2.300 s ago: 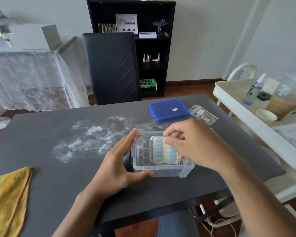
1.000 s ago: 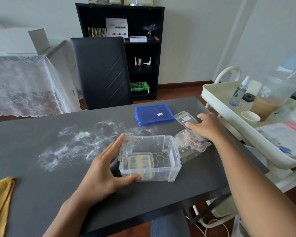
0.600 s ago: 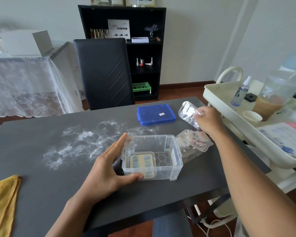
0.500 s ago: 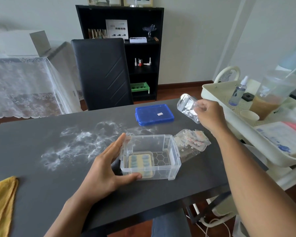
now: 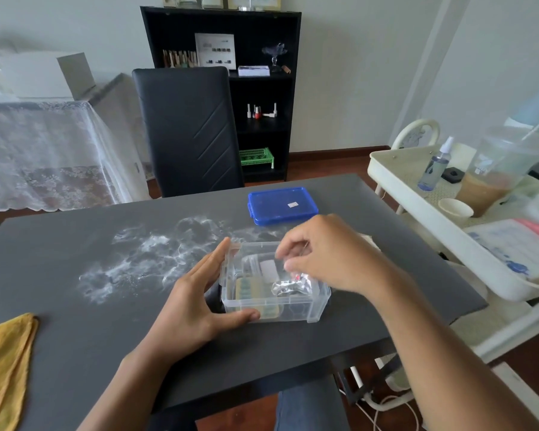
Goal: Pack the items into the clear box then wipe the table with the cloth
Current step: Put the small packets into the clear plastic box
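Packing is under way; right hand [image 5: 330, 256] pinches a clear packet [image 5: 288, 283] inside the clear box [image 5: 318, 306] on the tabletop [image 5: 75, 337]; left hand [image 5: 193, 309], fingers straight, steadies the box; next, release it.

The person is showing two bare forearms, with no sleeves reaching into view. The left hand [image 5: 190, 309] and the right hand [image 5: 330, 255] are wearing no rings, watch or gloves. Below the bench edge, a leg is wearing blue denim trousers [image 5: 305, 405].
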